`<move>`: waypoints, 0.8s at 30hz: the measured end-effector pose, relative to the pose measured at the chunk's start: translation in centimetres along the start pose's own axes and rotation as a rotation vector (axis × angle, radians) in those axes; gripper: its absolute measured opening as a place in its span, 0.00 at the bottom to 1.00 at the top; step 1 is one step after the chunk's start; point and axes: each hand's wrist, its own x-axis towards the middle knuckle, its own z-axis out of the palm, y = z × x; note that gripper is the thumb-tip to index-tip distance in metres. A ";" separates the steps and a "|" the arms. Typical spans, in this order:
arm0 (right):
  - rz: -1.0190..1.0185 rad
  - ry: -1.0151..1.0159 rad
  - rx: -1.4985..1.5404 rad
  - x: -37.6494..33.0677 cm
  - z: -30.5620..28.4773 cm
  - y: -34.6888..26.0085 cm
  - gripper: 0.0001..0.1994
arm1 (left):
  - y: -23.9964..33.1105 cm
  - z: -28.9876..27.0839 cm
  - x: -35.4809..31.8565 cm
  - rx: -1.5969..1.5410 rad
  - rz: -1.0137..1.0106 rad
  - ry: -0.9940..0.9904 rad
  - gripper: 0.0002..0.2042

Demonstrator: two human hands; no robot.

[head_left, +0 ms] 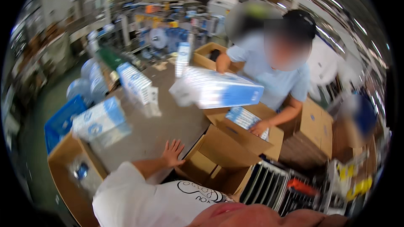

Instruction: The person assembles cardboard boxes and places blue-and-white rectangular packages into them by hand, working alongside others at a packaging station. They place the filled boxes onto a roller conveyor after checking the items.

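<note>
At lower centre, the left hand (pixel 171 154) is spread, seemingly for balance, by a grey counter (pixel 168 120) and brown cardboard carton (pixel 227 147), right hand unseen.

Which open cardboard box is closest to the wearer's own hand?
The cardboard box immediately right of the left hand; the lower-left box and boxes near the co-worker are farther off.

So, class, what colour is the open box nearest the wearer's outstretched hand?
Brown; the open box shows best in the head view.
</note>
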 end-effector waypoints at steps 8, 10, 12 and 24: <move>-0.348 -0.182 -0.677 1.9 -1.7 4.2 0.42 | 2.0 -1.8 -1.0 0.008 0.044 0.053 0.41; -0.188 0.104 -0.190 5.2 1.5 13.1 0.50 | 3.2 -2.8 -1.1 -0.044 0.009 0.034 0.41; -0.911 0.295 -0.135 8.7 0.4 14.8 0.52 | 2.4 -2.0 -1.1 -0.103 -0.007 0.062 0.41; 0.007 -0.032 0.021 5.5 2.2 -2.9 0.46 | 2.0 -1.7 -0.5 -0.026 0.008 0.004 0.39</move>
